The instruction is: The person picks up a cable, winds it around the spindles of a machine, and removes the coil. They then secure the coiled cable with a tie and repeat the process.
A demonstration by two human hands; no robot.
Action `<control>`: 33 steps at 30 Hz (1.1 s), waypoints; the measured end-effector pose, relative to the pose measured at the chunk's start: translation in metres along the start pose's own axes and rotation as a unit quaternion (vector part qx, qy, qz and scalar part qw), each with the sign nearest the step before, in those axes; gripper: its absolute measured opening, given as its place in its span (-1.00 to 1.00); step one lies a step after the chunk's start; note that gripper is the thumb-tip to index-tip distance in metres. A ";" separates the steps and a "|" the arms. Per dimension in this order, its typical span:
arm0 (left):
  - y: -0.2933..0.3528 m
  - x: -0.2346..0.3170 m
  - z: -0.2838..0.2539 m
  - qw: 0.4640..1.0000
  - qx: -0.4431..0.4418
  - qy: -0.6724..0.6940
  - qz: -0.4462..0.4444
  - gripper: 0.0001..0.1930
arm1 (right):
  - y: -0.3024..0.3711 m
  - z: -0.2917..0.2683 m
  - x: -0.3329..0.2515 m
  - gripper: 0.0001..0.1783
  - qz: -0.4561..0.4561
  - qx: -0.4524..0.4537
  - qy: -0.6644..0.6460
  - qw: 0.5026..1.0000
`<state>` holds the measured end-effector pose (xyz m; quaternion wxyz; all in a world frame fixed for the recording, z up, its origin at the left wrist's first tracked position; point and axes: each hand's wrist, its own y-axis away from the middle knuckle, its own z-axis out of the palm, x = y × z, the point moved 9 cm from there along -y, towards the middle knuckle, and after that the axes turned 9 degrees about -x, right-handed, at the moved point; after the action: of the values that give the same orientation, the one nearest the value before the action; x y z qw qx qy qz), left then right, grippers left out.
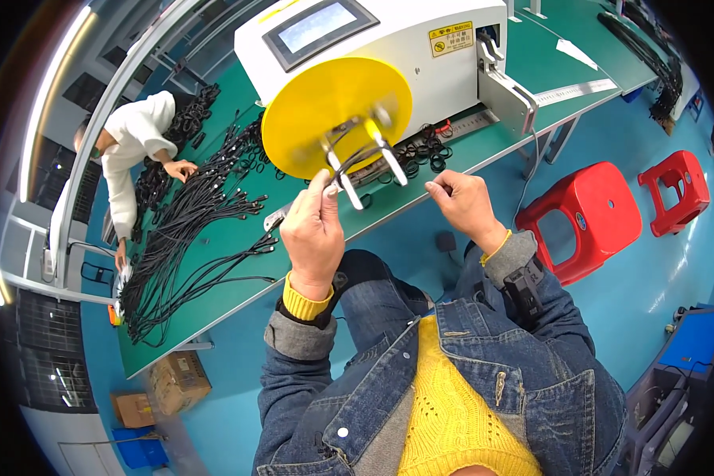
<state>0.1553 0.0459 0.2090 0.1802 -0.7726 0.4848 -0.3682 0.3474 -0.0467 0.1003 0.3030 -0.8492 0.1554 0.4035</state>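
A black cable [360, 159] loops around two metal prongs [393, 168] on the yellow disc [301, 111] of a white winding machine [444, 83]. The prongs look smeared by motion. Beside the left prong, my left hand [313, 234] is closed in a pinch at the cable, its fingertips close to the loop. My right hand [466, 208] is off to the right, in front of the table edge. Its thumb and forefinger are drawn together; whatever they hold, if anything, is too small to tell.
Long black cables [186, 226] lie in a heap on the green table [234, 274] at left, where a person in white [139, 131] handles them. Small black coils [428, 151] sit beneath the machine. Red stools [591, 218] stand on the right, cardboard boxes [178, 382] below left.
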 end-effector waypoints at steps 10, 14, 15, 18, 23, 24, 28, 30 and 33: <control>-0.020 0.033 0.010 0.996 -0.017 -0.047 0.067 -0.75 | -0.017 -0.006 -0.061 -0.82 -0.071 -0.013 -0.095 0.993; -0.039 0.069 0.020 0.984 -0.076 -0.128 0.099 -0.74 | -0.027 -0.009 -0.088 -0.81 -0.189 -0.014 -0.105 0.976; -0.040 0.071 0.024 0.981 -0.097 -0.144 0.089 -0.75 | -0.031 -0.003 -0.084 -0.80 -0.162 -0.042 -0.088 0.982; -0.044 0.066 0.027 0.972 -0.126 -0.188 0.057 -0.76 | -0.039 0.009 -0.074 -0.74 -0.111 -0.101 -0.057 0.987; -0.047 0.064 0.020 0.930 -0.210 -0.299 0.017 -0.73 | -0.051 0.003 -0.072 -0.26 -0.150 0.005 -0.087 0.985; -0.046 0.065 0.023 0.911 -0.248 -0.328 0.024 -0.72 | -0.055 0.003 -0.068 -0.10 -0.157 0.010 -0.076 0.985; -0.047 0.042 0.032 0.923 -0.263 -0.275 -0.056 -0.58 | -0.063 0.012 -0.049 0.03 -0.101 -0.081 -0.156 0.979; -0.043 0.026 0.040 0.928 -0.290 -0.221 -0.080 -0.41 | -0.062 0.020 -0.054 0.04 -0.119 -0.098 -0.176 0.972; -0.032 0.008 0.053 0.940 -0.246 -0.231 0.051 -0.35 | -0.062 0.027 -0.060 0.04 -0.130 -0.103 -0.201 0.965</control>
<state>0.2170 0.0492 0.1973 0.1099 -0.8310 0.5438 -0.0396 0.3253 0.0190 0.1585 0.2890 -0.7901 -0.0630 0.5369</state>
